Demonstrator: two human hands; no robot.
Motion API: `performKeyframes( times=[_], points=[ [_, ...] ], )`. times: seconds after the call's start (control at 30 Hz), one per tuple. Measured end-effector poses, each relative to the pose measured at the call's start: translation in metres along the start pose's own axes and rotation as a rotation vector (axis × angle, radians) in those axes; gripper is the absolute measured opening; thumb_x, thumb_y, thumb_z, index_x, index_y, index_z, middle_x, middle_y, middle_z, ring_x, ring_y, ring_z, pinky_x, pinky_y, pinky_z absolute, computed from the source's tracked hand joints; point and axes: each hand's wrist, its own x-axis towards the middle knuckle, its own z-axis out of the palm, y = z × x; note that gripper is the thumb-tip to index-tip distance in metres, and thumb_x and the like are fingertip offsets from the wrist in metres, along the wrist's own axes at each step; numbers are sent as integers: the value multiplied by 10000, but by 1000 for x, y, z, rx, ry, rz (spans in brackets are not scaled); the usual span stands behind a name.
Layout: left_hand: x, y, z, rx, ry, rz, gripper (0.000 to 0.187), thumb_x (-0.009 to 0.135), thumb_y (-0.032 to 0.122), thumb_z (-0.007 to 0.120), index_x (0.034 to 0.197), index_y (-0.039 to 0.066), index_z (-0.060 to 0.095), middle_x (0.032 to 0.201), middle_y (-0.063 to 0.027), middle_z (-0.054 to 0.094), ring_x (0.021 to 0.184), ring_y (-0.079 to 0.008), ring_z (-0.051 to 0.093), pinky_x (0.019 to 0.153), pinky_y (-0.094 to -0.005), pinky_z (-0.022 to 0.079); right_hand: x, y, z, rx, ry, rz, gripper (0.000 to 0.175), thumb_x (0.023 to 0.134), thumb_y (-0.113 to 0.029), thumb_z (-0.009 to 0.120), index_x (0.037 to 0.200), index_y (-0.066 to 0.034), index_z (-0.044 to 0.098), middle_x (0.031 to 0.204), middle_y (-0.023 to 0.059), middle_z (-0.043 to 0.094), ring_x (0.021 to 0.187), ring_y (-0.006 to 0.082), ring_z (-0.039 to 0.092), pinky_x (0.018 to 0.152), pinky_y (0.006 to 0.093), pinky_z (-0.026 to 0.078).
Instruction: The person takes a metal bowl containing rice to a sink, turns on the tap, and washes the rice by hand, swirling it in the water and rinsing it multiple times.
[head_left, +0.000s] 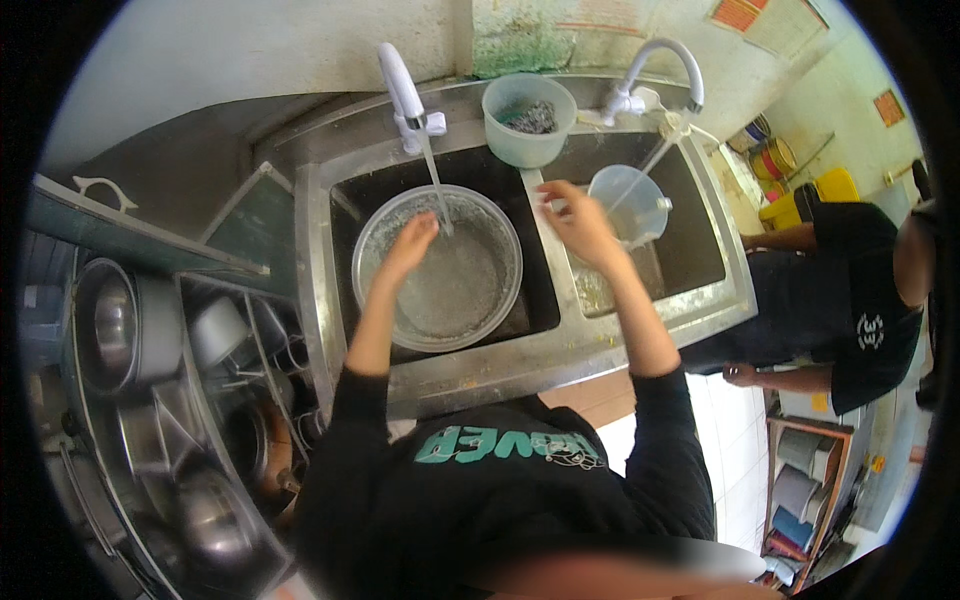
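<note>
My left hand (412, 241) is over a wide round metal pot (457, 281) in the left sink basin, its fingertips beside the falling water. I cannot tell how far its fingers are spread. A white gooseneck tap (403, 94) pours water into the pot, which has a pale residue around its inner wall. Above the divider between the basins is my right hand (581, 221), slightly blurred, fingers loosely bent and apart, with nothing visible in them. Just right of it, a translucent plastic jug (634, 199) stands in the right basin under a thin stream from the second tap (667, 52).
A plastic tub (529, 142) holding metal scouring pads stands behind the divider. To the left, a metal rack (187, 307) carries pots and bowls. Another person (840, 300) in dark clothing stands close on the right. Farther right is a shelf (806, 480) with containers.
</note>
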Motion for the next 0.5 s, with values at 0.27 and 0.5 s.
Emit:
performKeyframes(
  times=[0.27, 0.5],
  points=[
    [-140, -44, -31, -73, 206, -132, 432, 945, 306, 516, 1283, 38, 482, 1280, -134, 526, 1210, -236, 478, 1031, -334, 342, 191, 82, 180, 301, 75, -104, 554, 890, -192, 574, 1331, 37, 329, 1313, 267, 437, 1215, 355, 449, 1000, 391, 363],
    [-206, -49, -49, -249, 410, -270, 422, 954, 329, 491, 1285, 69, 480, 1233, -116, 558, 1087, -200, 543, 914, -338, 404, 246, 105, 211, 81, 28, 40, 567, 913, -416, 516, 1218, 58, 453, 1137, 289, 568, 991, 414, 593, 856, 457, 461]
  ],
)
